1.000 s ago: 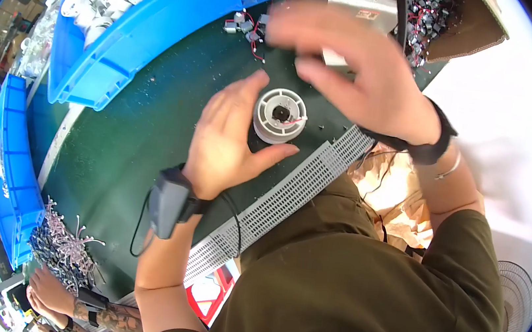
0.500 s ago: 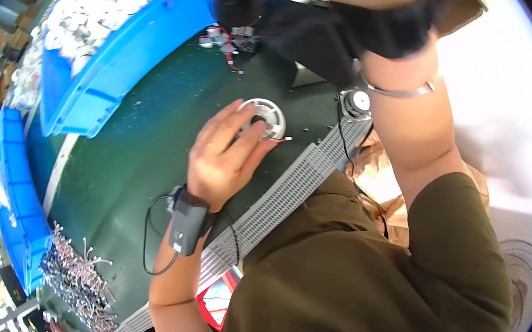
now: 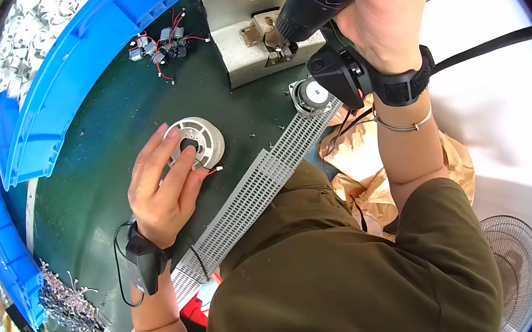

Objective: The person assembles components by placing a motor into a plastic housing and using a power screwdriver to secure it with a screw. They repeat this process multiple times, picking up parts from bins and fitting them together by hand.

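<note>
On the green work surface my left hand (image 3: 162, 196) grips a white round plastic housing (image 3: 216, 139), fingertips pressed around a small dark part at its middle. A short red wire with a white connector (image 3: 217, 170) sticks out beside my thumb. Higher up, my right hand (image 3: 386, 25) is closed around a black electric screwdriver (image 3: 308, 8). It points down at the metal pickup of a pale screw feeder (image 3: 228, 12). Where the tip touches is hard to make out. Both wrists carry black strapped devices.
A blue bin (image 3: 84, 77) of white plastic parts stands at left, with another blue bin (image 3: 9, 254) nearer. Small wired motors (image 3: 160, 50) lie beyond the housing. A round speaker-like part (image 3: 313, 96) sits by the perforated strip (image 3: 249, 194). Wire bundles (image 3: 73, 302) lie lower left.
The view has shifted, bringing the screw feeder into sight. My right hand's screwdriver, blurred before, now shows with its tip at the feeder. My left hand keeps its grip on the housing.
</note>
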### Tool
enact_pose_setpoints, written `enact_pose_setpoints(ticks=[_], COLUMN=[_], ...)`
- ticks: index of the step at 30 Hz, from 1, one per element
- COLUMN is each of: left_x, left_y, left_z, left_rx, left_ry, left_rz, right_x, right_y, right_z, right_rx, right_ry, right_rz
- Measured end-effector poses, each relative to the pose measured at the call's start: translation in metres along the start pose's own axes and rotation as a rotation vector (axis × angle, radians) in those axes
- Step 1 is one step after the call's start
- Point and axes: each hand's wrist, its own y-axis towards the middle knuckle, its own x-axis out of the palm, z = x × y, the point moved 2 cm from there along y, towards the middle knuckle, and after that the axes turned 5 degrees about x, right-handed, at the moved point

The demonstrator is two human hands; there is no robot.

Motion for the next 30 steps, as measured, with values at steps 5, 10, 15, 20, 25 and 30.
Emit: enact_pose_setpoints(ticks=[5,10,15,20,25,30], left_x=[-0.002,0.001,0.002,0.003,0.0,0.003], left_y=[0.0,-0.002,-0.003,-0.003,-0.003,-0.005], left_z=[0.001,0.0,-0.001,0.0,-0.003,-0.001], left_rx=[-0.01,-0.016,-0.005,-0.073,-0.086,-0.1], left_ry=[0.012,-0.009,-0.013,-0.05,-0.063,-0.101], left_rz=[-0.012,0.004,0.004,0.095,0.073,0.133], right_x=[-0.008,-0.009,-0.004,-0.009,0.03,0.07], right_y=[-0.002,-0.004,-0.005,-0.006,-0.021,-0.026], right_z=[0.009,0.009,0.001,0.012,-0.004,0.01], right_rx=[0.009,-0.021,0.029,-0.115,0.164,0.442], right_ry=[-0.208,-0.189,-0.357,0.085,0.069,0.527], right_rz=[0.034,-0.002,0.014,-0.214,0.026,-0.287])
